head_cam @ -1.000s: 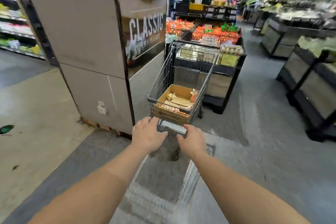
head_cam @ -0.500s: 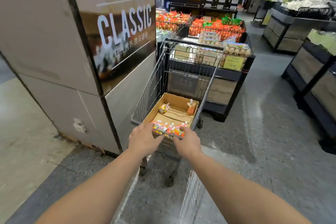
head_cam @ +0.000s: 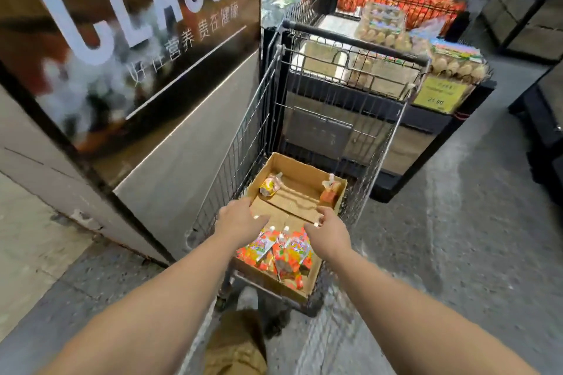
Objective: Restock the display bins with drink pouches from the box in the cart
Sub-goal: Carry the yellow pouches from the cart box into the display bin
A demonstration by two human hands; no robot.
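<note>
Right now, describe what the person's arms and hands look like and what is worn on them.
Both forearms are bare, with no sleeve in view. The left hand and right hand wear no gloves; no watch or ring shows. Fingernails are short and plain.

A pillar [head_cam: 170,167] with grey lower panels stands at left and carries a dark poster [head_cam: 128,33] printed with the word "CLASSIC" in white letters above a line of Chinese characters. Clear egg cartons [head_cam: 384,27] lie on a black display stand [head_cam: 426,143] at upper right, with a yellow price sign [head_cam: 438,94] fixed to the stand's front edge. The floor [head_cam: 457,253] is grey speckled concrete, and a tan trouser leg [head_cam: 237,344] with a shoe [head_cam: 248,298] shows at the bottom centre.
</note>
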